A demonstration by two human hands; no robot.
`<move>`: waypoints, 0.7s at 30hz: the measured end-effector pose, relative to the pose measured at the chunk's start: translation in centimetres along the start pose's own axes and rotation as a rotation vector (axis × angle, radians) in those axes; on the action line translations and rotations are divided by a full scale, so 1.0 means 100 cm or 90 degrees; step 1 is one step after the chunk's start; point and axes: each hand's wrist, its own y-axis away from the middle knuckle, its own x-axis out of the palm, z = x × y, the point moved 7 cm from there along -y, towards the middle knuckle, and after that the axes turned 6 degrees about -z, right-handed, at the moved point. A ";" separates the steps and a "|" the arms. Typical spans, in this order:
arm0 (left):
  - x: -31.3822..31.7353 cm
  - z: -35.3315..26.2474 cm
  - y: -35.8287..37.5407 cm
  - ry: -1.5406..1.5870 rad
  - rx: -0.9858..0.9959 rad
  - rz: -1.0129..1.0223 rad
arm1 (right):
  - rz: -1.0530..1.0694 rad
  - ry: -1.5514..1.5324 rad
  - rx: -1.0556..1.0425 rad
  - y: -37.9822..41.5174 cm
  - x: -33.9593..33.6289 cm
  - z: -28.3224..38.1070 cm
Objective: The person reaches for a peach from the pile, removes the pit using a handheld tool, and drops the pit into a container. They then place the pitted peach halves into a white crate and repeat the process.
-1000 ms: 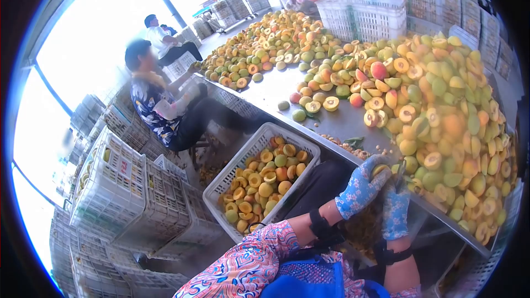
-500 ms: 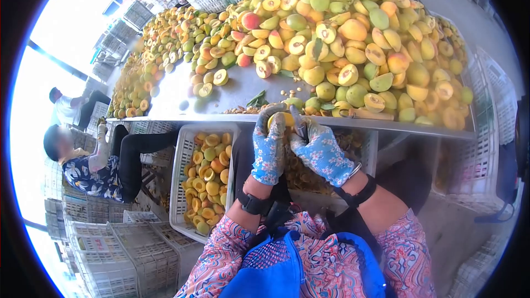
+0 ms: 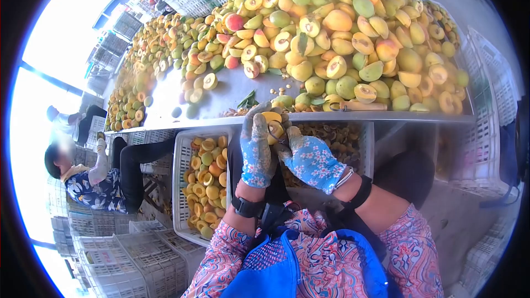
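Note:
My left hand [image 3: 257, 146], in a blue flowered glove with soiled fingers, is closed around a yellow peach half [image 3: 274, 129] whose cut face shows. Close beside it, my right hand [image 3: 313, 160], gloved alike, is curled with its fingertips at the fruit's lower side. Something small and dark shows by those fingertips, too hidden to name. Both hands are just in front of the metal table's edge [image 3: 221, 121], above my lap. Beneath them, a crate [image 3: 369, 152] holds brownish scraps.
A large heap of halved peaches [image 3: 342, 38] covers much of the table. A tan stick-like handle [image 3: 361, 107] lies near the front edge. Left of my knees stands a white crate of peach halves [image 3: 207, 182]. Another person [image 3: 96, 182] sits at the left, near stacked crates [image 3: 110, 259].
Both hands have moved slightly left, and the peach has turned so its cut face shows. My right hand has come lower, against the fruit's underside. The view has shifted a little.

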 end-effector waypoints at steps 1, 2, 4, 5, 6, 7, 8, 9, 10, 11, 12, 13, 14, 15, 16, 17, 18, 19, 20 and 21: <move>0.001 -0.002 0.001 -0.026 0.012 -0.005 | -0.008 -0.031 0.007 0.001 0.003 -0.001; 0.001 -0.003 0.002 -0.052 0.023 -0.011 | -0.015 -0.062 0.015 0.001 0.006 -0.002; 0.003 -0.006 0.003 -0.074 0.061 -0.009 | -0.025 -0.146 0.021 0.001 0.010 -0.005; 0.003 -0.009 0.005 -0.095 0.102 -0.009 | -0.035 -0.229 0.025 0.001 0.010 -0.004; 0.003 -0.009 0.005 -0.095 0.101 -0.009 | -0.035 -0.229 0.026 -0.003 0.000 0.002; 0.002 -0.007 0.006 -0.041 0.082 -0.008 | 0.101 -0.352 0.194 -0.003 0.000 0.002; 0.001 -0.006 0.006 0.012 0.062 -0.007 | 0.240 -0.470 0.364 0.007 0.009 0.002; 0.001 -0.007 0.006 0.011 0.061 -0.006 | 0.238 -0.472 0.366 0.008 0.015 -0.003; 0.001 -0.007 0.005 -0.065 0.056 -0.004 | 0.151 -0.338 0.217 0.001 0.013 -0.006; 0.001 -0.007 0.004 -0.141 0.053 -0.002 | 0.064 -0.202 0.068 -0.003 0.009 -0.003; -0.003 -0.006 0.001 -0.168 0.053 -0.014 | 0.070 -0.170 0.068 -0.004 0.007 -0.001; -0.004 -0.005 0.002 -0.169 0.052 -0.012 | 0.069 -0.171 0.069 -0.005 0.003 0.002; -0.003 -0.006 0.003 -0.162 0.069 -0.008 | 0.110 -0.293 0.143 -0.004 0.003 0.001; -0.003 -0.009 0.005 -0.155 0.086 -0.004 | 0.152 -0.415 0.218 -0.001 0.005 0.002; -0.004 -0.007 0.006 -0.156 0.088 -0.004 | 0.152 -0.415 0.216 0.000 0.009 0.000; -0.007 -0.004 0.007 -0.159 0.111 -0.011 | 0.110 -0.324 0.148 -0.001 0.010 -0.002; -0.004 -0.007 0.008 -0.163 0.133 -0.018 | 0.067 -0.233 0.082 -0.002 0.008 0.000; -0.001 -0.008 0.010 -0.164 0.131 -0.017 | 0.065 -0.234 0.084 -0.002 0.010 -0.003; 0.001 -0.004 0.012 -0.086 0.071 -0.019 | 0.090 -0.171 0.086 -0.002 0.015 -0.006; 0.006 -0.003 0.013 -0.006 0.011 -0.021 | 0.115 -0.105 0.088 -0.001 0.019 -0.009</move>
